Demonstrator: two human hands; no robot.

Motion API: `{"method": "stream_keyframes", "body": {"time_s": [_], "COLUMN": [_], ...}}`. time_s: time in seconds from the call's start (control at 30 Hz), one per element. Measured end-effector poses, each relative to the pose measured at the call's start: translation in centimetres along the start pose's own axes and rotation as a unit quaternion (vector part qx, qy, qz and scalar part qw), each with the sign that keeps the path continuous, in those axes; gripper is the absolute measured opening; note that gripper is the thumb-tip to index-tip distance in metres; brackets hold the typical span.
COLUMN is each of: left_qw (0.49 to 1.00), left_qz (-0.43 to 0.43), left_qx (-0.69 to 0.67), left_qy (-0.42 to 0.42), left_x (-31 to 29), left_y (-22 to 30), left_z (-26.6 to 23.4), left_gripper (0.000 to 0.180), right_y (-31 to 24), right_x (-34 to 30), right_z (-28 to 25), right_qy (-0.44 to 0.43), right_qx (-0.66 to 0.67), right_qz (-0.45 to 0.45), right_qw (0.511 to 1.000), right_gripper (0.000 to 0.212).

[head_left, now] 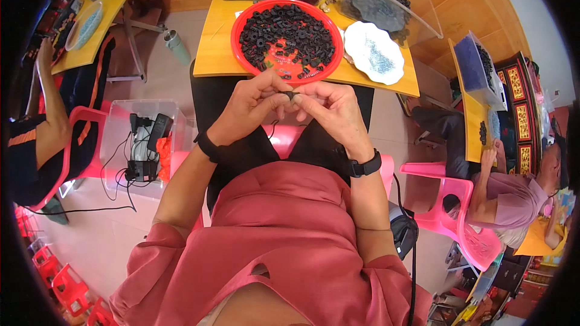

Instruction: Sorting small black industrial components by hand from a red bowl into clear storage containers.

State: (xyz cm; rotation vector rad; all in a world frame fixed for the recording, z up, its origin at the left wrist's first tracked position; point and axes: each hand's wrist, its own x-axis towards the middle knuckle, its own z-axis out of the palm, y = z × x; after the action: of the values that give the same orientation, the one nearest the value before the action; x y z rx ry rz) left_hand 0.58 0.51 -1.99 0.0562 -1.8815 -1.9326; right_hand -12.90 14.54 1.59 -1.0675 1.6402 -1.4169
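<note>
My left hand (257,104) and my right hand (324,107) meet in front of the table's near edge. Between their thumbs and fingertips they pinch one small black part (290,94); its exact kind is too small to tell. Just beyond my fingers, a round red tray (237,48) holds a great many small black ring-like parts (290,30). To its right lies a white scalloped plate (389,72) with tiny pale bits on it. Both hands are closed on the part, above my lap.
Clear bins (377,15) of black parts stand along the back of the yellow table (211,54). A plastic box (142,105) with cables and adapters sits at left, near a bottle (176,47). Other people sit at tables on both sides, one on a pink chair (438,199).
</note>
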Motion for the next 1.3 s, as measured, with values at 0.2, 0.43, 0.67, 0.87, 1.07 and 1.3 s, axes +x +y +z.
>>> {"method": "stream_keyframes", "body": {"time_s": [0.2,0.43,0.67,0.87,1.07,1.3], "left_qw": [0.999,0.999,0.995,0.996,0.995,0.971], "left_qz": [-0.024,-0.018,-0.025,-0.046,-0.025,-0.065], "left_qx": [-0.018,0.046,0.099,0.077,-0.100,-0.222], "left_qy": [-0.023,-0.009,0.006,-0.003,0.011,0.066], "left_x": [0.0,-0.1,-0.2,-0.2,0.1,0.1], "left_y": [-0.6,-1.1,-1.9,-1.9,-1.6,-1.1], "left_z": [-0.3,0.5,1.2,0.9,0.9,0.4], "left_gripper": [0.004,0.001,0.002,0.006,0.010,0.010], "right_y": [0.6,2.2,3.0,2.3,0.6,0.1], "right_x": [0.1,-0.1,0.1,0.1,-0.1,0.1], "right_z": [-0.1,-0.1,-0.6,-1.2,-0.7,0.7], "right_qy": [-0.010,-0.002,0.001,-0.047,-0.019,0.075], "right_qx": [-0.017,0.046,-0.001,0.044,0.041,-0.058], "right_qz": [0.001,0.025,0.038,0.057,0.022,-0.051], "right_qw": [1.000,0.999,0.999,0.996,0.999,0.994], "right_gripper": [0.014,0.014,0.014,0.015,0.014,0.015]}}
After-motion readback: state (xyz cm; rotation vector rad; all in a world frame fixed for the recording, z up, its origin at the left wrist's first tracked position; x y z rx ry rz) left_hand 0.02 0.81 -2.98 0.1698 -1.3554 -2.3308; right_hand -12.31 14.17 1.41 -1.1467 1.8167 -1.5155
